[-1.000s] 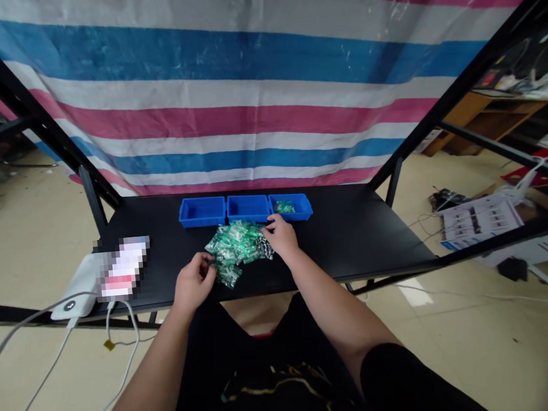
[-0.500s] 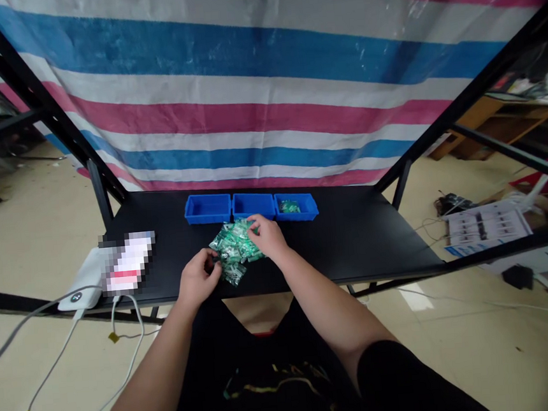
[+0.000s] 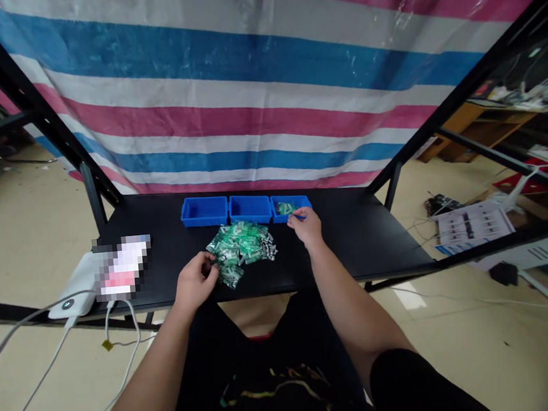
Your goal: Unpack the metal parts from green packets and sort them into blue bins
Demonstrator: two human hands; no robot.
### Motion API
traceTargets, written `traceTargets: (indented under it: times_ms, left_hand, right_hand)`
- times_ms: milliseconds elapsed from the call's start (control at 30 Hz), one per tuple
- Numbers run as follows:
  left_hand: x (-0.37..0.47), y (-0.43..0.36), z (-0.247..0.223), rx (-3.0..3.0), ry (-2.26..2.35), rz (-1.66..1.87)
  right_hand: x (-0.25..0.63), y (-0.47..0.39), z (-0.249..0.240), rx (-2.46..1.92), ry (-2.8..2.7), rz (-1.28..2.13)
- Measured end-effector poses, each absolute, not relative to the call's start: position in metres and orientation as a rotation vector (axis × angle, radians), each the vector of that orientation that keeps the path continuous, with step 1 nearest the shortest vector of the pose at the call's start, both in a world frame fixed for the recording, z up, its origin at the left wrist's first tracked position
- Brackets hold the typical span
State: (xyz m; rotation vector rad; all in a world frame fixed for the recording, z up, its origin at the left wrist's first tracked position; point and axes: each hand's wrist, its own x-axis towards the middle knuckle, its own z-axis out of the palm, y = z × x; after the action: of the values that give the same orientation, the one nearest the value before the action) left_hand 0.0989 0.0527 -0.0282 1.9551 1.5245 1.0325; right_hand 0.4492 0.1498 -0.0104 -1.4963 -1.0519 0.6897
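A heap of small green and clear plastic packets (image 3: 241,240) lies on the black table, with small silvery pieces at its right side. My left hand (image 3: 198,278) is at the heap's left edge, its thumb and fingers pinched on something I cannot make out. My right hand (image 3: 306,227) is at the front rim of the right blue bin (image 3: 306,201), fingers pinched; what they hold is too small to name. Some green packets (image 3: 284,208) lie in that bin. The middle blue bin (image 3: 250,219) and left blue bin (image 3: 205,222) show bare insides.
On the table's left end are a white power bank (image 3: 77,286) and a phone (image 3: 124,266) with cables hanging off the front. A striped sheet (image 3: 248,124) hangs behind the table (image 3: 354,249), between black frame posts.
My right hand has moved right, from the heap to the right bin, uncovering the silvery pieces. My left hand has stayed at the heap. The view has shifted slightly.
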Motion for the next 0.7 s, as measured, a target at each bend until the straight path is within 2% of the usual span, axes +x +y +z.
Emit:
traceTargets:
  times_ms: [167,333,700]
  left_hand:
    - [0.100,0.053,-0.026,1.943,1.536,1.010]
    - [0.101,0.052,-0.025,1.964,1.519,1.025]
    - [0.100,0.051,-0.027,1.999,1.503,1.027]
  right_hand:
    - [0.440,0.126,-0.020,-1.595,-1.369,0.342]
    - [0.433,0.118,-0.021,-1.604,-1.553,0.154]
    - [0.393,0.092,-0.019,-1.222,-1.933,0.334]
